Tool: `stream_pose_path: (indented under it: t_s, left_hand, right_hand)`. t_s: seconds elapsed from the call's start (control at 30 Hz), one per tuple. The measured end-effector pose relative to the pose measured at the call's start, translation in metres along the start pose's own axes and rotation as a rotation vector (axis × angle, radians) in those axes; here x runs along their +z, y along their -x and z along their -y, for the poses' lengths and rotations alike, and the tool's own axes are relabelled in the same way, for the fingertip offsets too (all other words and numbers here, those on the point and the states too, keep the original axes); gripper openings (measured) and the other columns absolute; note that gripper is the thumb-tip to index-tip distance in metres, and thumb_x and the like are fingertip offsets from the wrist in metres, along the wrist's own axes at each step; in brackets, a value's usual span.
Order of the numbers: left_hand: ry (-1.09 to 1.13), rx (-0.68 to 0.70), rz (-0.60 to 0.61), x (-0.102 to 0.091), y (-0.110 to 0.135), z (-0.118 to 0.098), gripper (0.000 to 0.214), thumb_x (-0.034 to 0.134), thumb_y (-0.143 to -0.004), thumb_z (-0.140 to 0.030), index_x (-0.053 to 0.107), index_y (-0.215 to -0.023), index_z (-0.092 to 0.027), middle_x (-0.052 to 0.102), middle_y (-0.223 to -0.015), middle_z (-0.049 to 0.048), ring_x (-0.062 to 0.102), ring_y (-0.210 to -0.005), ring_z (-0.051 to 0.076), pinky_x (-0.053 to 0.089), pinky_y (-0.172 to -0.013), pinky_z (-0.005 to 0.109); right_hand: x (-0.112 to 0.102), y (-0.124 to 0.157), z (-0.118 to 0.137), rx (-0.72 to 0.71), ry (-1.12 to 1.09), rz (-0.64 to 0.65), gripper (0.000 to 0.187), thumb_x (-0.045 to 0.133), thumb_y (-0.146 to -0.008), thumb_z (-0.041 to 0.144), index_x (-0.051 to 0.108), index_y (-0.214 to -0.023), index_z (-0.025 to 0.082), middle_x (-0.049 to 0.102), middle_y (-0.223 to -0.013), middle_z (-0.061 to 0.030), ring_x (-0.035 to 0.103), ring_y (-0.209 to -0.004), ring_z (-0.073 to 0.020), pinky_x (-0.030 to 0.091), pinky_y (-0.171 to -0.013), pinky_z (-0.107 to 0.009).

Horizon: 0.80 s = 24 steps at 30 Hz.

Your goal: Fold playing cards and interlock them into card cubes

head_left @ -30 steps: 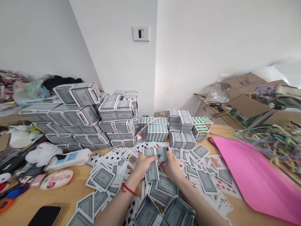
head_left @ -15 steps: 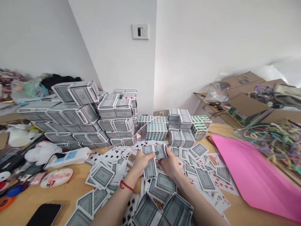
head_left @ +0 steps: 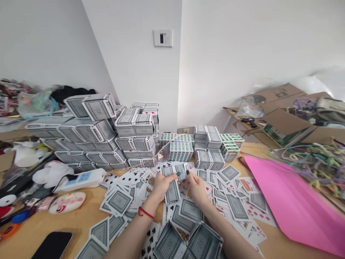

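Note:
Grey-backed playing cards (head_left: 171,193) are held above the desk, joined or overlapping in a bent shape. My left hand (head_left: 161,185) is closed on them, its dark-nailed thumb lying across the top. At the right edge of the upper card (head_left: 181,170), my right hand (head_left: 198,187) pinches with thumb and finger; its other fingers are partly hidden. Just below my hands is an open-topped structure built of cards (head_left: 169,241), cut off by the lower frame edge. Loose cards (head_left: 118,202) lie face up and face down around both forearms.
Stacked card blocks (head_left: 99,108) rise at the back left, with smaller card blocks (head_left: 208,158) and green-white packs (head_left: 181,150) farther right. A phone (head_left: 52,245), a power strip (head_left: 81,180), a pink sheet (head_left: 291,201), tangled cords (head_left: 309,162) and a cardboard box (head_left: 288,120) are around.
My right hand has shifted slightly left, its thumb now higher at the upper card's edge. My left hand keeps its hold. The whole view has moved slightly.

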<state>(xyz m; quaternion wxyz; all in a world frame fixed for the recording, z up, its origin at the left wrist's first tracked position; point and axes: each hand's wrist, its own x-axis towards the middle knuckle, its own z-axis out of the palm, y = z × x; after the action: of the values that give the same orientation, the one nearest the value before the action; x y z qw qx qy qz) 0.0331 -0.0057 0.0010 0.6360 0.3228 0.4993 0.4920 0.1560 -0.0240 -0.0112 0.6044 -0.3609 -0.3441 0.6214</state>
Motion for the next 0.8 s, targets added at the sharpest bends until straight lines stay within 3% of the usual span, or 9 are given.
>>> stream_pose_path:
  t_s: [0.2, 0.43, 0.63, 0.8]
  left_hand:
    - [-0.011, 0.017, 0.040, 0.000, 0.002, -0.001, 0.024, 0.075, -0.055, -0.020, 0.065, -0.076, -0.012, 0.070, -0.068, 0.0057, 0.062, -0.049, 0.017, 0.055, -0.050, 0.030]
    - [-0.043, -0.030, 0.118, 0.003, 0.007, -0.003, 0.023, 0.074, -0.056, -0.017, 0.066, -0.076, -0.011, 0.069, -0.061, 0.0060, 0.062, -0.046, 0.016, 0.053, -0.050, 0.028]
    - [-0.088, 0.010, 0.102, 0.000, 0.002, -0.003, 0.025, 0.075, -0.055, -0.018, 0.066, -0.077, -0.011, 0.069, -0.063, 0.0043, 0.060, -0.044, 0.015, 0.052, -0.048, 0.027]
    - [-0.076, 0.026, 0.033, -0.007, -0.001, -0.005, 0.025, 0.074, -0.053, -0.015, 0.064, -0.076, -0.013, 0.068, -0.062, 0.0008, 0.061, -0.046, 0.015, 0.051, -0.047, 0.024]
  right_hand:
    - [-0.008, -0.004, -0.002, 0.014, 0.091, -0.027, 0.029, 0.060, -0.073, 0.047, 0.062, -0.067, 0.019, 0.061, -0.062, -0.0005, 0.056, -0.051, -0.0156, 0.047, -0.051, -0.028]
    - [-0.017, -0.011, -0.008, 0.059, 0.133, -0.066, 0.038, 0.057, -0.073, 0.053, 0.063, -0.065, 0.017, 0.059, -0.049, -0.0018, 0.054, -0.042, -0.0174, 0.044, -0.042, -0.029]
    - [-0.020, -0.013, -0.006, -0.098, 0.279, -0.167, 0.038, 0.068, -0.065, 0.045, 0.063, -0.094, 0.020, 0.063, -0.064, 0.0004, 0.056, -0.050, -0.0154, 0.044, -0.044, -0.025]
    - [-0.021, -0.011, -0.006, -0.010, 0.297, -0.079, 0.041, 0.051, -0.074, 0.058, 0.062, -0.077, 0.018, 0.060, -0.055, -0.0014, 0.057, -0.046, -0.0175, 0.044, -0.043, -0.028]
